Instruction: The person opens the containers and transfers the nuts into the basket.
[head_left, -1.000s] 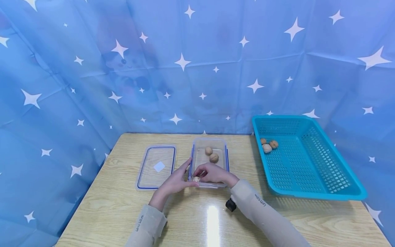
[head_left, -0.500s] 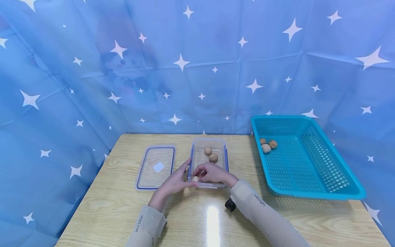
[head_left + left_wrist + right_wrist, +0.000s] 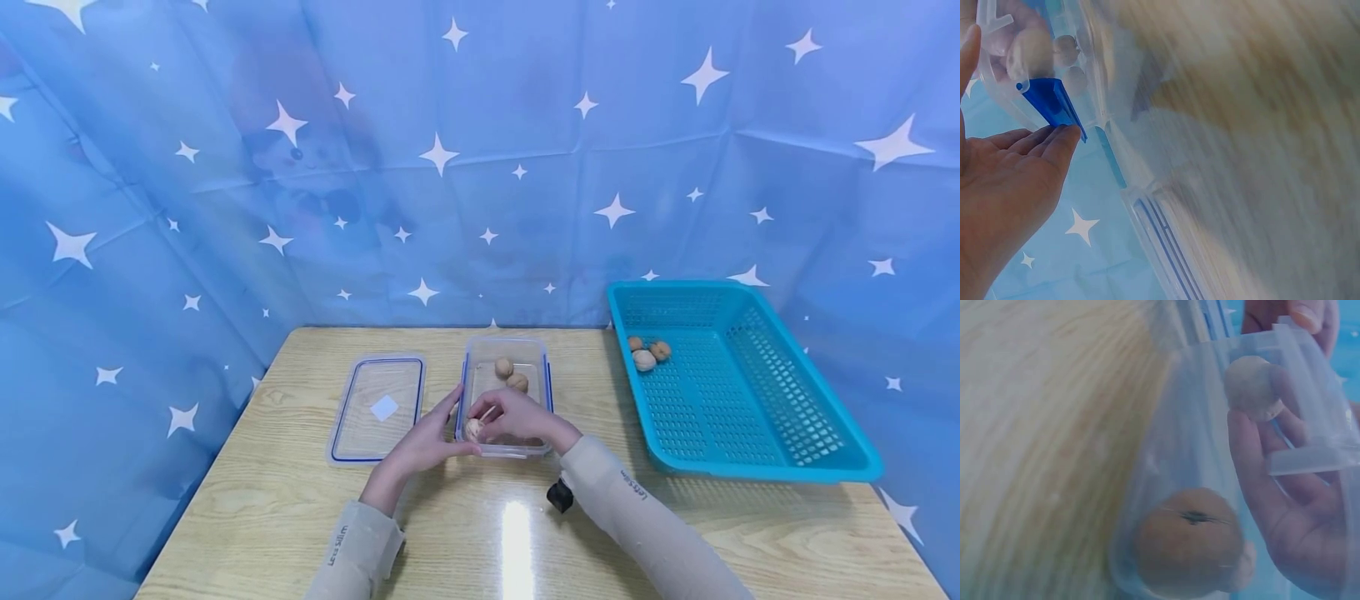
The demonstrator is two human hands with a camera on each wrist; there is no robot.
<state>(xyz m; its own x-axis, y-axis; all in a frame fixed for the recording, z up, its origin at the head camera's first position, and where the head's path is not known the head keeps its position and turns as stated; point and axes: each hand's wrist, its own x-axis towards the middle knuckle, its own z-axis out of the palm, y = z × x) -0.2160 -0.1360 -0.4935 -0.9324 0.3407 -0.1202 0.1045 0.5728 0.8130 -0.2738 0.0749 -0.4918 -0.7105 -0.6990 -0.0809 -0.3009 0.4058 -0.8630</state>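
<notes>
A clear plastic food container (image 3: 517, 341) with blue side clips stands on the table. In its front left corner my right hand (image 3: 521, 417) pinches a pale walnut (image 3: 473, 429) between thumb and fingers; the right wrist view shows this walnut (image 3: 1250, 387) through the clear wall. Two more walnuts (image 3: 504, 367) lie farther back in the container. My left hand (image 3: 426, 440) rests against the container's left side and front corner, holding nothing. Its straight fingers touch the blue clip (image 3: 1054, 103) in the left wrist view.
To the left lies the clear lid (image 3: 367, 437) with a blue seal and a white label. A turquoise basket (image 3: 738, 467) stands at the right, with several walnuts (image 3: 644, 360) in its left part. A starry blue cloth (image 3: 495, 192) hangs behind the table.
The right fingers have shifted slightly upward on the pinched walnut, and more of it shows. My left hand stays in place at the container. The head view has moved slightly.
</notes>
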